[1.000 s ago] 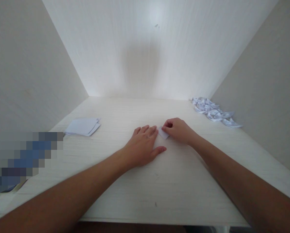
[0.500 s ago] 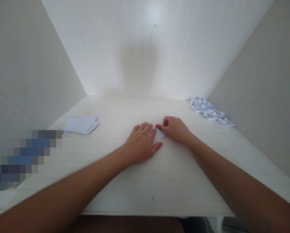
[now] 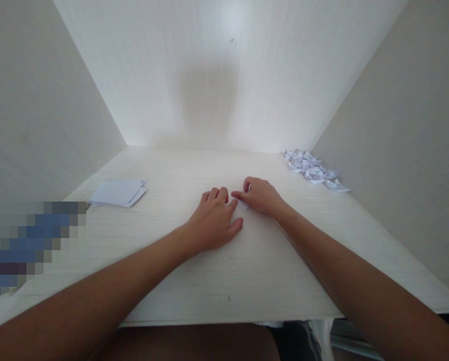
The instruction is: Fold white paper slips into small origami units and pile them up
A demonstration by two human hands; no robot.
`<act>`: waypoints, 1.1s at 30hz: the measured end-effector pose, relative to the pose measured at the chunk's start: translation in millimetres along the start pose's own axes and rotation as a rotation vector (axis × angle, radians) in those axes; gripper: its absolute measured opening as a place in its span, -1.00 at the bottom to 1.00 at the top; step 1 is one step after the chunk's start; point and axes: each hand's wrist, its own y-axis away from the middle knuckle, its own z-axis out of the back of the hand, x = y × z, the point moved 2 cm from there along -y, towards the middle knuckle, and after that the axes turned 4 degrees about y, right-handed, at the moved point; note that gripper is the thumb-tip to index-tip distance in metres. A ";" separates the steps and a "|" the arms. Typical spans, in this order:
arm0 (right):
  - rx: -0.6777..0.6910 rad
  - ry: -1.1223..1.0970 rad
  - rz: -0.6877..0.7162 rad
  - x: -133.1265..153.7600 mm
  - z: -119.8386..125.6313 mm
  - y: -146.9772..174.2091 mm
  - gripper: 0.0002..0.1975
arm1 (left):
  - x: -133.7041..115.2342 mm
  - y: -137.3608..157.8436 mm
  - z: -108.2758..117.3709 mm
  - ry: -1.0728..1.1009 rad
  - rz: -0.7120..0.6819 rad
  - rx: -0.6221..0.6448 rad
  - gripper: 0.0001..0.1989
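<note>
A small piece of white paper lies on the table between my two hands, mostly covered by fingers. My left hand rests palm down with its fingers apart and a little bent; the index fingertip touches the paper's left side. On the other side, my right hand has its fingers curled in, and its thumb lies along the paper's upper edge. How the paper is folded under the hands cannot be made out.
A stack of flat white paper sheets lies at the left of the table. Several folded white paper pieces are heaped at the back right. Pale panels stand on three sides. A blurred-out patch covers the left edge.
The whole view has shifted slightly, so things appear further left. My left fingers are more bent than before. Both hands stay at the small paper.
</note>
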 end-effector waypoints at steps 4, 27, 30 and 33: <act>0.002 -0.002 0.002 0.7 -0.5 0.3 -0.64 | -2.0 0.3 0.0 -0.051 -0.027 0.022 -0.51; -0.074 -0.046 0.023 0.4 -0.7 7.8 -0.68 | -4.2 -0.9 -7.4 0.281 -0.018 -0.166 -0.89; -0.082 -0.072 0.045 1.9 -3.7 5.9 -0.74 | 2.5 -5.9 -8.1 0.268 0.039 -0.158 -0.97; -0.090 -0.110 0.074 3.9 -6.3 4.7 -0.83 | 3.2 -9.0 -7.6 0.230 0.028 -0.163 -0.96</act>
